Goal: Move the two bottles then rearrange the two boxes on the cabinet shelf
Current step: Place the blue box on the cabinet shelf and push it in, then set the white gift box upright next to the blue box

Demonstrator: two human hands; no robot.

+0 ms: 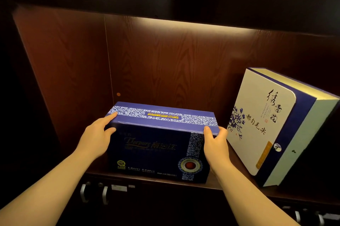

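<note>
A dark blue box (156, 144) with a white floral band on its lid stands on the cabinet shelf (211, 183), left of centre. My left hand (95, 139) presses against its left end, fingers reaching onto the lid's corner. My right hand (215, 144) clasps its right end, thumb on the front upper edge. A white box (257, 120) with blue flowers, black calligraphy and blue spine stands upright and tilted at the right, close beside my right hand. No bottles are in view.
The shelf compartment has a wood-grain back panel (174, 63) lit by a strip light under the shelf above. A left side wall (64, 63) bounds it. Below the shelf edge are cabinet doors with metal handles (83, 192).
</note>
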